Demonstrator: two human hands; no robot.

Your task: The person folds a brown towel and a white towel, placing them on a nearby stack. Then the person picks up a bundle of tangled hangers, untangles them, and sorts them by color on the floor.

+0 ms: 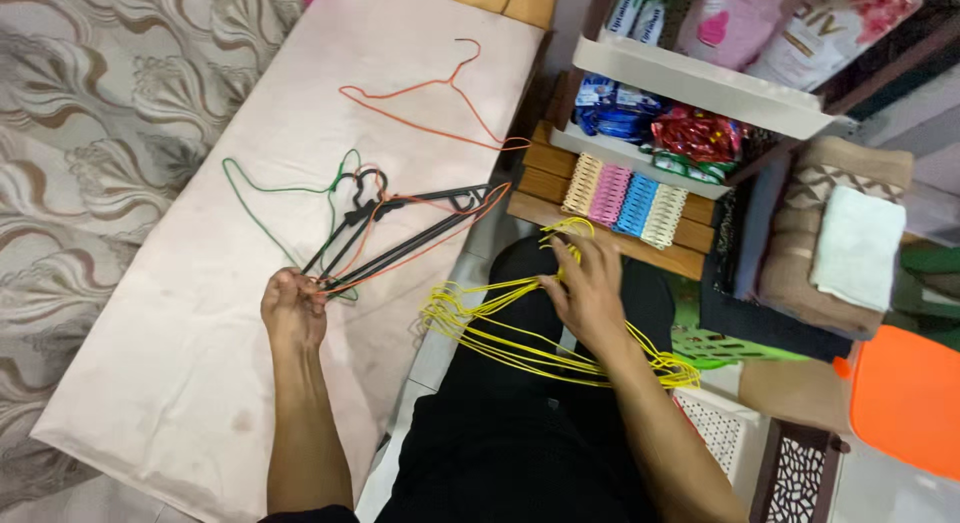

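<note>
A bundle of yellow wire hangers lies across the person's lap, the right hand spread loosely over its hooks. The left hand pinches closed on the corners of black, orange and green hangers on the pale pink table. Keeping hooks aligned would likely prevent tangling. One orange hanger lies apart, clothespins nearby.

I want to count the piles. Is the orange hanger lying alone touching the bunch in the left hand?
Apart. The head view shows bare pink surface between the lone orange hanger and the bunch of hangers gripped by the left hand.
</note>
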